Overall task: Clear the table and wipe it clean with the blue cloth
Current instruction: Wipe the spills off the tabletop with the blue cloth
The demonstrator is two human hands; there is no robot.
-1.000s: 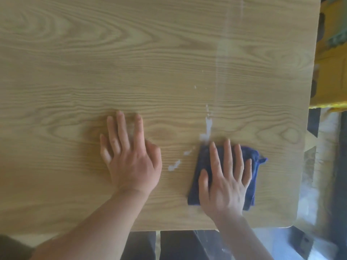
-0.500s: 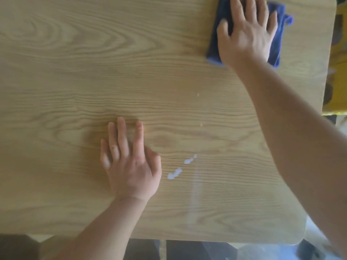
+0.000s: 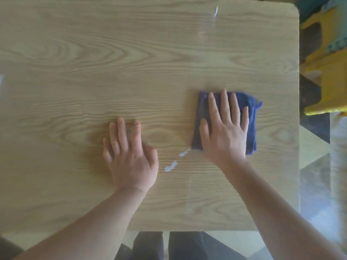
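The counter [image 3: 75, 53] had nothing standing on it, so the clearing part looked done. The wiping was only partly done.

The right hand [image 3: 224, 130] lay flat on the blue cloth [image 3: 252, 128], fingers spread, pressing it down on the right side of the counter. It was not gripping the cloth, just pushing on it with an open palm. The left hand [image 3: 129, 154] lay flat and open on the bare wood nearby, holding nothing. It seemed to be there to steady the person.

Some small white blobs [image 3: 171, 166] sat on the wood between the two hands. One blob was just beside the near left corner of the cloth. A thin wet streak [image 3: 216, 11] showed near the far edge too.

So those white spots were left to wipe up, and most likely the left side of the counter as well. The wood there looked dry, though it was too blurry to be sure.
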